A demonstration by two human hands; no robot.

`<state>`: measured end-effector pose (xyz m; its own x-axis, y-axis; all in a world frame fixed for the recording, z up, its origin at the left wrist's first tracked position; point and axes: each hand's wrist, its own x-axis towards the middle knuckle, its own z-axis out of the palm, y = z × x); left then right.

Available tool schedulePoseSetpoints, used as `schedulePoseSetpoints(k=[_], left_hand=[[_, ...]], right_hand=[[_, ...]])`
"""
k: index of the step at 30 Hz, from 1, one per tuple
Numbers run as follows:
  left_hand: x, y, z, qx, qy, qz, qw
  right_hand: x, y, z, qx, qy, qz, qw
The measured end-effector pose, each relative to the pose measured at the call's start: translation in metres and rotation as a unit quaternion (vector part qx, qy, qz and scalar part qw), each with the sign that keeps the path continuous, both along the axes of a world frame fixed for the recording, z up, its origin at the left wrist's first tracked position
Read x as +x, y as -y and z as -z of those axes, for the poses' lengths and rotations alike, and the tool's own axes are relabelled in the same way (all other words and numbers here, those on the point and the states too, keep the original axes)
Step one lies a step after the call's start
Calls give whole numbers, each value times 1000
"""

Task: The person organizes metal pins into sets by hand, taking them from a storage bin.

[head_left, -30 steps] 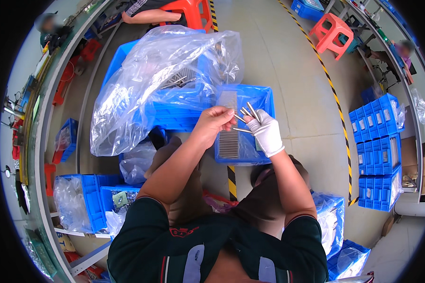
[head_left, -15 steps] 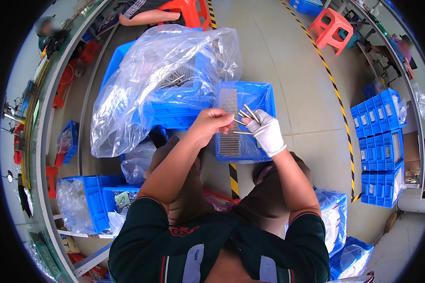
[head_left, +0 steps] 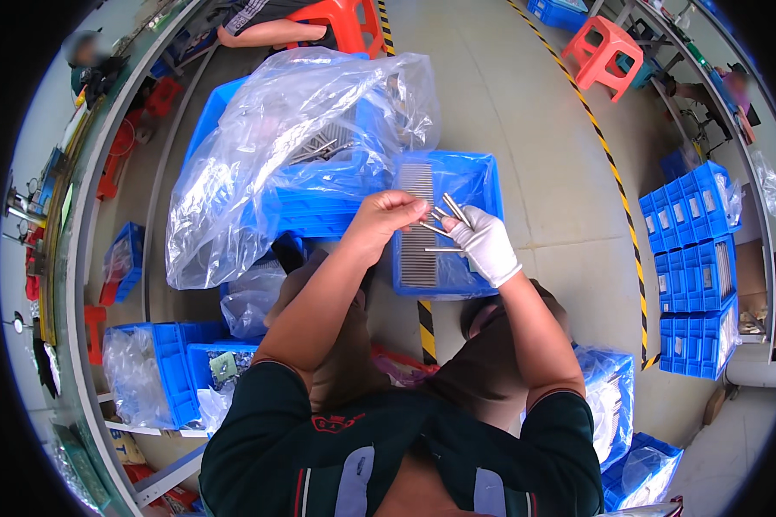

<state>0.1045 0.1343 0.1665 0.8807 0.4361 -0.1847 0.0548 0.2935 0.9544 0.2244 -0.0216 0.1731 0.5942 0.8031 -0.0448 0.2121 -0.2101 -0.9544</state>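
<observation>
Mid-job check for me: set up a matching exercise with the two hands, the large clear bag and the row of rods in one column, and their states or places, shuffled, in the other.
1. Left hand
2. Right hand
3. Large bag
4. Rod row

A. Spread over the big crate
B. In a white glove, holding several loose rods
C. Lying side by side in the small bin
D. Bare, close to the loose rods

Pairs: 1-D, 2-B, 3-A, 4-C
</observation>
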Motion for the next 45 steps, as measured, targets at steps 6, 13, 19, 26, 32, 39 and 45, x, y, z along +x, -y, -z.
schedulePoseSetpoints(k=[6, 13, 19, 26, 32, 39, 45], left_hand=[[-1, 3, 3, -8, -23, 46, 999], [-2, 14, 10, 21, -15, -9, 1000], [-4, 9, 7, 4, -22, 15, 1000], [-3, 5, 5, -14, -19, -6, 1000], [-2, 9, 6, 13, -1, -25, 1000], [-6, 4, 2, -3, -24, -3, 1000], [-5, 0, -2, -22, -7, 18, 1000]], right_hand=[[-2, 0, 6, -6, 2, 1, 1000], [-10, -3, 8, -21, 205, 37, 978], [-9, -4, 10, -14, 85, 19, 996], [-12, -5, 7, -41, 85, 3, 995], [-13, -5, 6, -53, 174, -1, 983], [-9, -5, 6, -42, -35, -43, 998], [-7, 2, -3, -67, -246, -111, 961]])
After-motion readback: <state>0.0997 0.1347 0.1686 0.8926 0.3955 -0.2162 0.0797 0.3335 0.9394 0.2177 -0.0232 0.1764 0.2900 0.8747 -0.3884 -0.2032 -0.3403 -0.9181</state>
